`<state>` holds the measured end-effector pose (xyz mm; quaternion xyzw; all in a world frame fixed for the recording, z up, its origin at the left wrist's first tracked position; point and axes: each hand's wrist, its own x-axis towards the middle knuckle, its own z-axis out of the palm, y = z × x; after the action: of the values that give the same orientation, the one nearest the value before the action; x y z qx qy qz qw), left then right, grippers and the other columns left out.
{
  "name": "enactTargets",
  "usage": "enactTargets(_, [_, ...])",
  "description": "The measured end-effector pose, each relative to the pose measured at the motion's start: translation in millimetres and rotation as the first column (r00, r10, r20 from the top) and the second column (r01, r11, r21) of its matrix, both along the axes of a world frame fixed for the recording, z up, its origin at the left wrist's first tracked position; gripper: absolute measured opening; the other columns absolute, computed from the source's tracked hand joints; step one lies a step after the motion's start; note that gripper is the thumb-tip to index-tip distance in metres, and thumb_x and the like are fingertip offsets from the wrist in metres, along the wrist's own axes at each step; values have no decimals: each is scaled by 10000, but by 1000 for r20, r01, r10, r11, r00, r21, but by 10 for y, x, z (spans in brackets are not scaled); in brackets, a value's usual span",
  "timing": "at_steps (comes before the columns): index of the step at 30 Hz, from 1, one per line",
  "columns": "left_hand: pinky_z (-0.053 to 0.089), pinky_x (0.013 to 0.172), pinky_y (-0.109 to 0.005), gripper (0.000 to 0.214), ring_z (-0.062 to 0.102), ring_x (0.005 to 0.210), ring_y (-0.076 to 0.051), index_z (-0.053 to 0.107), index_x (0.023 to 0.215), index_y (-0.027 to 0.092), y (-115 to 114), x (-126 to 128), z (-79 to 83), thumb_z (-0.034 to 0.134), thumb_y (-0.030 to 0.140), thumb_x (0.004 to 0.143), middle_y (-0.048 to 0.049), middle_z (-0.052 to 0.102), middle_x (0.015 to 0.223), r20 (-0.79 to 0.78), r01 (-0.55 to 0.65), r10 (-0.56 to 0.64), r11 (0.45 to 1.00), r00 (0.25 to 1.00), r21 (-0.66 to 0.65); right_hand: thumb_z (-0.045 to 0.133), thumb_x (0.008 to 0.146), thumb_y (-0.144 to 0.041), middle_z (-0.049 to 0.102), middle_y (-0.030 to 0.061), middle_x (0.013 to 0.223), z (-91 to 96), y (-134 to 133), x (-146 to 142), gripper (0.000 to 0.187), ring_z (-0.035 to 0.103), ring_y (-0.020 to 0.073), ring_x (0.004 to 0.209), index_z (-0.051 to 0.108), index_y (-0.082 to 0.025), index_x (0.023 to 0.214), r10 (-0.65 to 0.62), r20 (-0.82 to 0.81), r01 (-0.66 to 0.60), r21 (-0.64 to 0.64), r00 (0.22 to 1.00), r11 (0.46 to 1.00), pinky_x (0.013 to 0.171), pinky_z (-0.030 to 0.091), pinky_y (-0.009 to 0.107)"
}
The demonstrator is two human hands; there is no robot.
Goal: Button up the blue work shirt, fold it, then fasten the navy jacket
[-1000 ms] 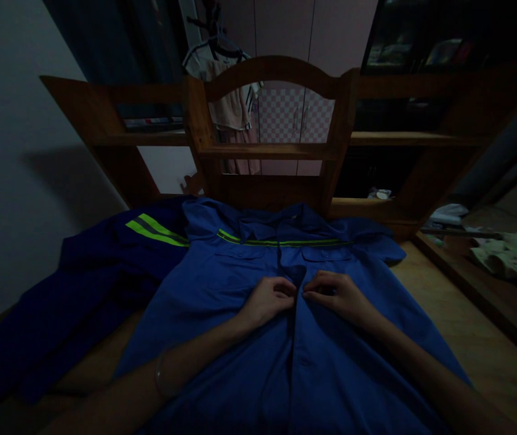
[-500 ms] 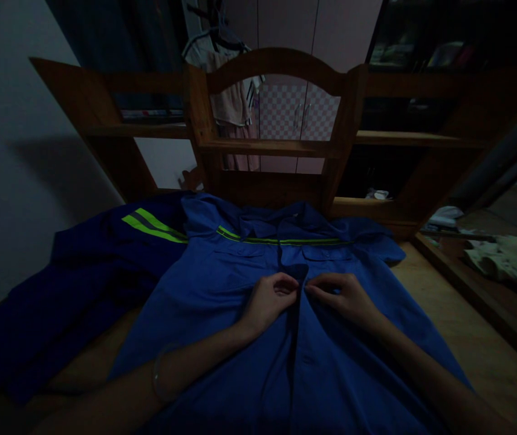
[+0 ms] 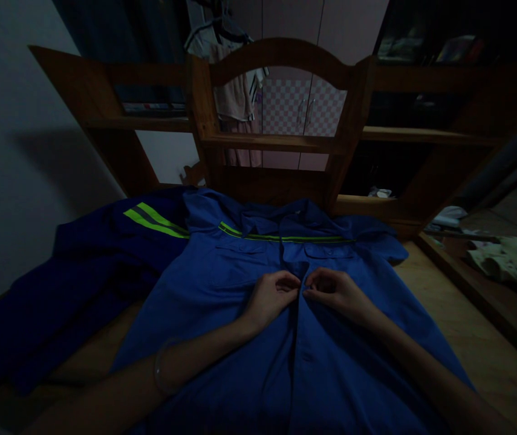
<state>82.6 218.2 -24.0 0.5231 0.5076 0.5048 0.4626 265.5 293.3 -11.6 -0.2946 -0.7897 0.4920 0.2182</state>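
A blue work shirt (image 3: 240, 338) with yellow-green reflective stripes lies front-up on a wooden surface (image 3: 462, 338). My left hand (image 3: 269, 296) and my right hand (image 3: 335, 291) meet at the shirt's front opening, just below the chest pockets. Each hand has its fingers curled in a pinch on one edge of the opening. The fingertips almost touch each other. A thin bracelet is on my left wrist. The dim light hides any button between the fingers.
A darker blue garment (image 3: 81, 266) with a reflective stripe lies to the left, partly under the shirt. A wooden headboard with shelves (image 3: 280, 145) stands right behind. Pale cloth (image 3: 507, 260) lies at the right. A wall is on the left.
My hands have stayed at the shirt's opening, shifting slightly upward with fingers drawn closer together. The view has tilted a little.
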Motion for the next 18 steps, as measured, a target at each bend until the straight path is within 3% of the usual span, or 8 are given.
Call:
enactTargets(7, [482, 700, -241, 251, 628, 785, -187, 638, 896, 77, 26, -43, -31, 715, 210, 698, -84, 654, 859, 112, 37, -26, 994, 993, -102, 669, 825, -331, 571, -12, 717, 3, -36, 1, 206, 514, 119, 627, 587, -179, 938, -13, 35, 10, 92, 999, 996, 539, 376, 212])
enactTargets(13, [468, 709, -221, 237, 612, 789, -168, 643, 883, 78, 79, -65, -67, 697, 151, 665, -75, 652, 836, 129, 41, -27, 993, 991, -107, 658, 838, -284, 573, -40, 698, 51, -106, -10, 195, 526, 105, 600, 561, -205, 987, -4, 61, -6, 171, 998, 985, 518, 388, 202])
enactTargets(18, [456, 637, -211, 197, 609, 706, -153, 631, 901, 85, 60, -51, 10, 648, 211, 750, -67, 646, 771, 166, 40, -11, 984, 986, -171, 668, 833, -281, 576, -41, 711, 64, -121, -4, 194, 534, 104, 616, 560, -210, 977, 16, 71, -27, 168, 997, 985, 528, 400, 201])
